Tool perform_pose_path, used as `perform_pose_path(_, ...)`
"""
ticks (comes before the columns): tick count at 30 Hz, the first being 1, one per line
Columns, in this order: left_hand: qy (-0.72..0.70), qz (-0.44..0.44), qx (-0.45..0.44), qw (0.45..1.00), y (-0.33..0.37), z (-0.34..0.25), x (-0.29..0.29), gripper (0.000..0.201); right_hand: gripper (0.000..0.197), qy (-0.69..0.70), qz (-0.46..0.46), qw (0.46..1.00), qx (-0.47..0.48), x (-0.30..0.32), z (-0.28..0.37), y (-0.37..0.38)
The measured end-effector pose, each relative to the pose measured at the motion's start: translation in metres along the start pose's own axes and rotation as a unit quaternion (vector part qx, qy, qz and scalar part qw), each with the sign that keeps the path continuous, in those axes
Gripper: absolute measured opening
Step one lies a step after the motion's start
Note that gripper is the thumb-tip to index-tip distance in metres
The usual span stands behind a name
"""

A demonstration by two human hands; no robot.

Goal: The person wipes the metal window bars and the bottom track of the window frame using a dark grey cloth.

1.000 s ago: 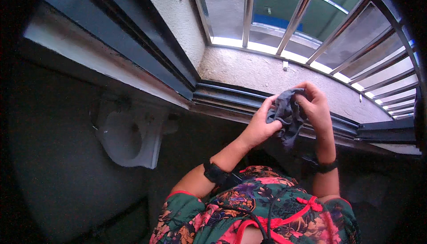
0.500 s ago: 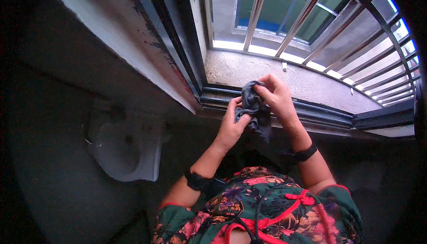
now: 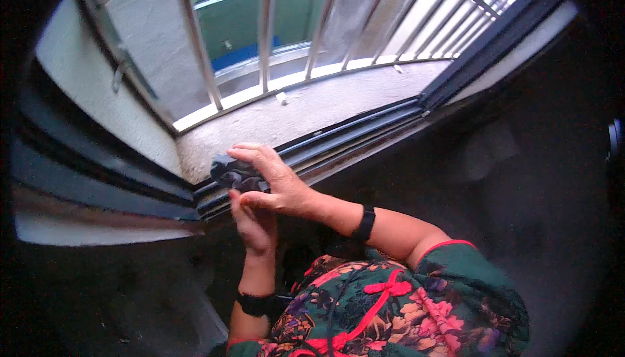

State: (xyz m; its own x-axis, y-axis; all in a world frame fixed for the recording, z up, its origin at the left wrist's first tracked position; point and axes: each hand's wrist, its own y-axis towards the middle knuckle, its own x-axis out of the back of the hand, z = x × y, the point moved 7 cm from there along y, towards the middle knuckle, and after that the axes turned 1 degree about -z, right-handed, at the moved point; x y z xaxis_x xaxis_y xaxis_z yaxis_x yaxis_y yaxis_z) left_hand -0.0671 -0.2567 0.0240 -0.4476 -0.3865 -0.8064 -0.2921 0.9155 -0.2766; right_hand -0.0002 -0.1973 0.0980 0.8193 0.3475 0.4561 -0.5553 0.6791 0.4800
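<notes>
A crumpled dark grey cloth [image 3: 239, 178] is bunched up between my two hands, over the left end of the window track [image 3: 312, 148]. My right hand [image 3: 281, 182] lies across the cloth from the right, its fingers curled over the far side and its thumb on the near side. From below, my left hand [image 3: 256, 225] grips the cloth's near edge; some of its fingers are hidden behind the cloth and the right hand.
Beyond the track lies a pale rough ledge [image 3: 306, 106], fenced by metal bars [image 3: 265, 31]. Dark window frames stand at left [image 3: 97, 155] and right [image 3: 485, 44]. A small white piece [image 3: 281, 98] sits on the ledge.
The view has swung to the right. My hands have come together around the cloth, the right hand now covering it, at the track's left corner. The sink has left the clear part of the picture.
</notes>
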Motion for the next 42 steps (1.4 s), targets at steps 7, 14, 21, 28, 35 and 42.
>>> perform_pose_path(7,0.097,0.183,-0.046,0.977,0.000,0.004,-0.031,0.057,0.045,0.114,-0.127,0.979,-0.110,0.033,-0.020,-0.011)
perform_pose_path(14,0.375,0.081,-0.151,0.911,-0.004,0.016,-0.057,0.033,0.028,0.439,-0.223,0.843,-0.215,0.068,-0.052,-0.014)
perform_pose_path(21,0.468,0.160,-0.186,0.849,0.000,0.049,-0.087,0.040,0.029,0.345,-0.243,0.890,-0.175,0.114,-0.068,-0.006)
perform_pose_path(28,0.511,0.257,-0.142,0.808,-0.002,0.075,-0.098,0.038,0.027,0.115,-0.013,0.975,-0.191,0.145,-0.082,0.000)
perform_pose_path(35,0.565,0.143,-0.198,0.788,0.006,0.024,-0.066,0.015,0.026,-0.015,0.119,0.979,-0.167,0.113,-0.062,0.028)
perform_pose_path(42,0.602,0.025,-0.345,0.720,-0.003,-0.030,-0.023,0.009,0.021,-0.214,0.204,0.955,0.028,0.029,-0.025,0.057)
